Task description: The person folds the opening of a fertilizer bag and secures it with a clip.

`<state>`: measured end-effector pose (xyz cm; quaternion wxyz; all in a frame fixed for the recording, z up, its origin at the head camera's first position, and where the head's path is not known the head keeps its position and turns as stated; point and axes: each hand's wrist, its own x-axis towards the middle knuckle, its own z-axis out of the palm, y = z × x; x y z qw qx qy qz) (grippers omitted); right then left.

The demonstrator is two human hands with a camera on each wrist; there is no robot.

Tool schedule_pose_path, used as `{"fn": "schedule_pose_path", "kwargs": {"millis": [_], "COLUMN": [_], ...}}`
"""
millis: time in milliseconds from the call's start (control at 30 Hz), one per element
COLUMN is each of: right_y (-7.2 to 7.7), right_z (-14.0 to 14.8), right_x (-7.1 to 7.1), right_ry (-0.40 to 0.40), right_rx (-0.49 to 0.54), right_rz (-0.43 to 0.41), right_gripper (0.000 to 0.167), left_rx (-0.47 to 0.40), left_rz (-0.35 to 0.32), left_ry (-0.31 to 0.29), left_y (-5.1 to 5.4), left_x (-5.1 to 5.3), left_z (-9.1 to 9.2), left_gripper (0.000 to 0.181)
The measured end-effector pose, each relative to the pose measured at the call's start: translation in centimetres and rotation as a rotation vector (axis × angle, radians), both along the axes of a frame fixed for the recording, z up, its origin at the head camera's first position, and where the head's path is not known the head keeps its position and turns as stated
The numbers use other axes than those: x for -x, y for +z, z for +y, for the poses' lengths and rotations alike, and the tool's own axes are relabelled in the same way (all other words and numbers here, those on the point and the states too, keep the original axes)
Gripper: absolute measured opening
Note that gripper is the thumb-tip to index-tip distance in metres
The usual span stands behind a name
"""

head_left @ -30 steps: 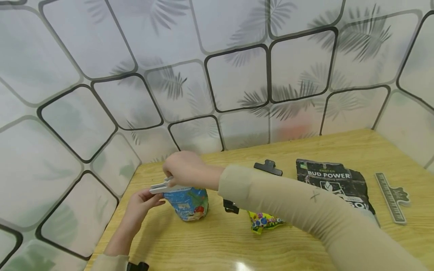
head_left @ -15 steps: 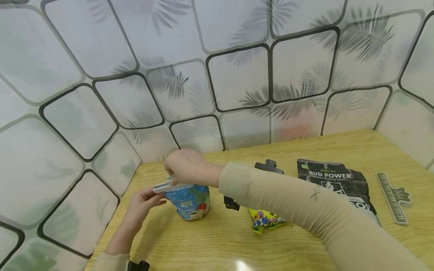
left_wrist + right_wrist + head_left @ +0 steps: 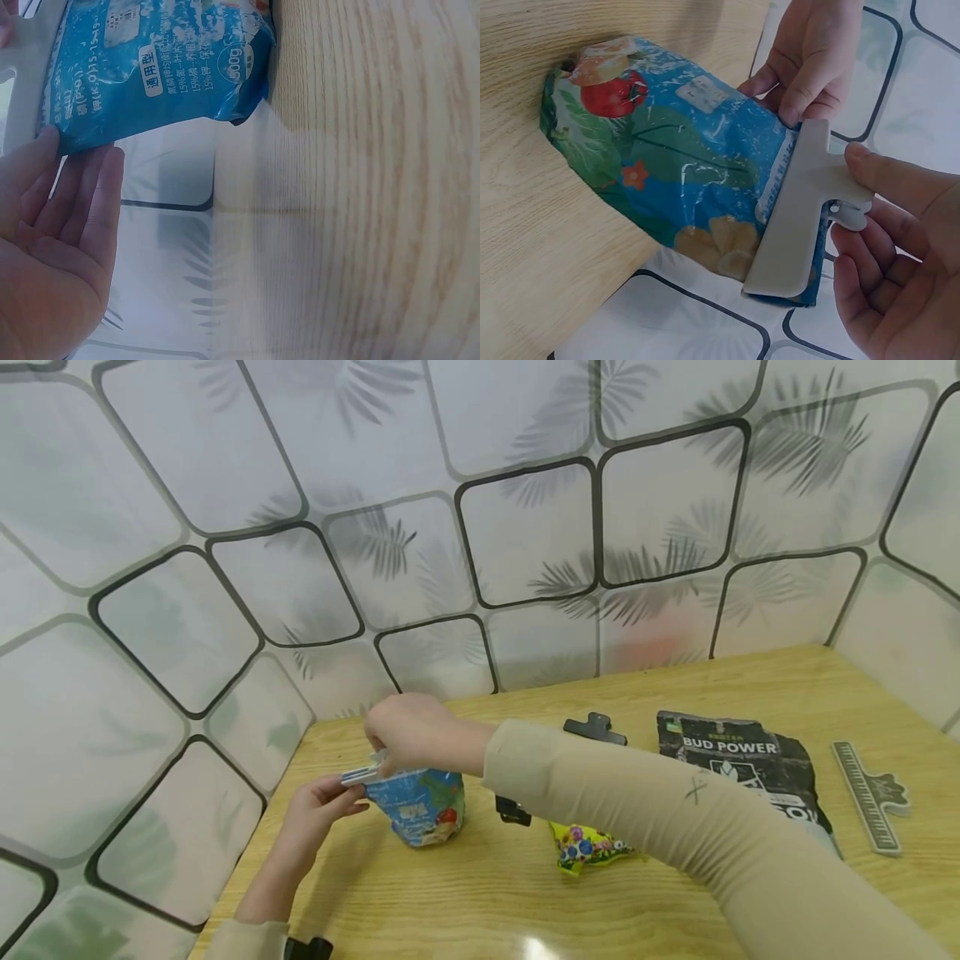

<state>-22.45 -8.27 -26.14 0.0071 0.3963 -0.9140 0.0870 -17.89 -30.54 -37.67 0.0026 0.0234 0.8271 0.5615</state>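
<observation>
A blue plastic bag (image 3: 420,810) printed with vegetables stands tilted on the table at the left. Across its folded top lies a white bag clip (image 3: 795,217), its long bar over the bag's upper edge in the right wrist view. My right hand (image 3: 408,732) pinches the clip's handles between thumb and fingers. At the other end of the fold, my left hand (image 3: 311,818) pinches the bag's top corner between thumb and fingertips (image 3: 109,169). The right forearm reaches across the table and hides part of the things under it.
On the wooden table (image 3: 465,910) lie a black clip (image 3: 596,729), a smaller black object (image 3: 512,811) and a yellow flowered packet (image 3: 585,849) partly under the sleeve. Farther right are a black BUD POWER bag (image 3: 731,760) and a grey clip (image 3: 870,797). Patterned curtains (image 3: 525,543) enclose the table.
The white bag clip and the top of the blue bag have shifted slightly to the right. Both hands keep their hold, and the other things stay in place.
</observation>
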Motion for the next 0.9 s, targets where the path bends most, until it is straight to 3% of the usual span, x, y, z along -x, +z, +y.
{"fn": "schedule_pose_path", "kwargs": {"millis": [200,567,900], "right_y": [-0.5,-1.3,-2.1], "right_z": [0.4,0.6,1.4], "right_x": [0.2,0.7,0.6], "right_ry": [0.022,0.042,0.096], "right_rx": [0.044,0.082,0.091], "right_rz": [-0.020,-0.013,0.073], "right_gripper": [0.034,0.018,0.021], "left_rx": [-0.005,0.008,0.021], "left_rz": [-0.004,-0.004,0.001], "left_ry": [0.013,0.038,0.048], "left_y": [-0.1,0.0,-0.1], "left_x": [0.0,0.0,-0.1], "left_z": [0.1,0.3,0.4], "left_gripper": [0.030,0.032,0.033]}}
